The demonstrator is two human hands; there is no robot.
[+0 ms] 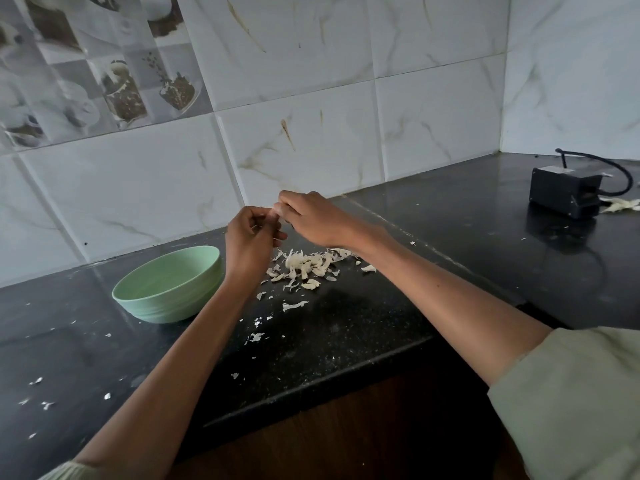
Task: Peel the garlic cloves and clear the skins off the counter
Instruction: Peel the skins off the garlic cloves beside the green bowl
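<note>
My left hand [251, 242] and my right hand [311, 218] meet above the black counter [346, 327], fingertips pinched together on a small garlic clove [276, 212], which is mostly hidden by the fingers. Directly below the hands lies a pile of pale garlic skins [306, 266]. Smaller skin flakes [258, 336] are scattered toward the counter's front edge and off to the left. A light green bowl [169, 289] stands on the counter left of my left wrist; its inside is barely visible.
A black box with a cable [568, 190] sits at the far right of the counter, with a few more skins [620, 206] beside it. Marble-look wall tiles [311, 98] back the counter. The counter's front edge [311, 382] runs diagonally over a brown cabinet.
</note>
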